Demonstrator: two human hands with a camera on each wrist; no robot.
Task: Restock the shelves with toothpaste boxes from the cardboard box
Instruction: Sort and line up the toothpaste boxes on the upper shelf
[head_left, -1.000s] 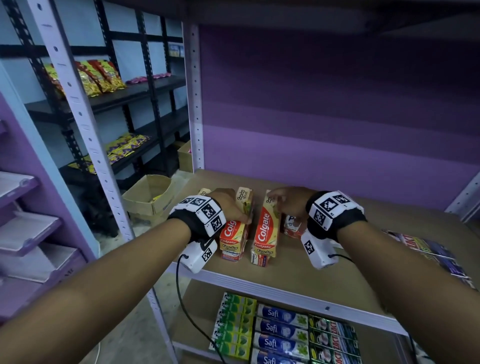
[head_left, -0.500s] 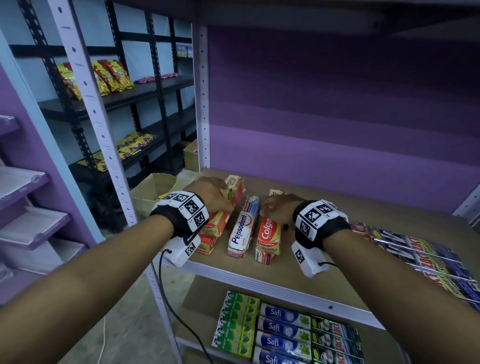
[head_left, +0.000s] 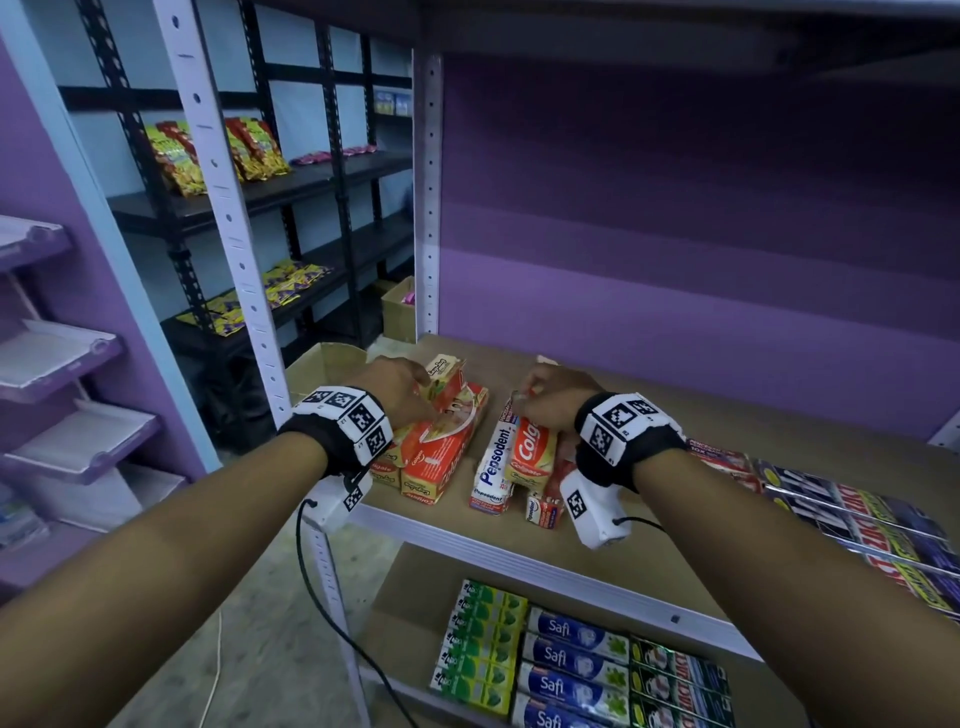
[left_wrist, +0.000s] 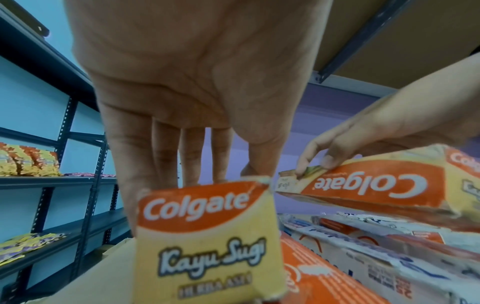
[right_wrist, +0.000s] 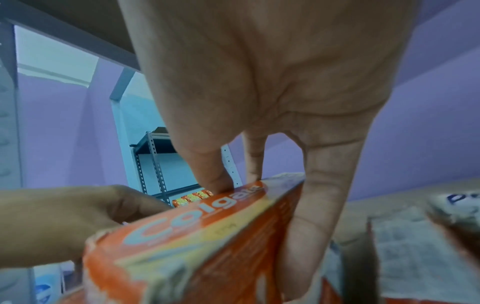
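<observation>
On the brown shelf board (head_left: 675, 457) lie two small heaps of toothpaste boxes. My left hand (head_left: 415, 384) grips a yellow and orange Colgate Kayu Sugi box (left_wrist: 207, 236) on the left heap (head_left: 436, 457), fingers behind it and thumb on its right edge. My right hand (head_left: 540, 400) holds another Colgate box (head_left: 530, 452) by its far end, thumb on top and fingers down its side (right_wrist: 259, 176). That box rests over a white Pepsodent box (head_left: 493, 462). An open cardboard box (head_left: 322, 364) stands behind my left hand, its inside hidden.
Flat toothpaste boxes (head_left: 857, 525) line the shelf's right side. Safi and green boxes (head_left: 571, 660) fill the shelf below. White perforated posts (head_left: 239, 260) frame the left edge. A black rack with snack packs (head_left: 208, 156) stands behind. The upper shelf board hangs close overhead.
My hands have drawn apart, the left one carrying its Colgate boxes leftward into a heap. A Pepsodent box has come into sight, and the right Colgate box now lies on it.
</observation>
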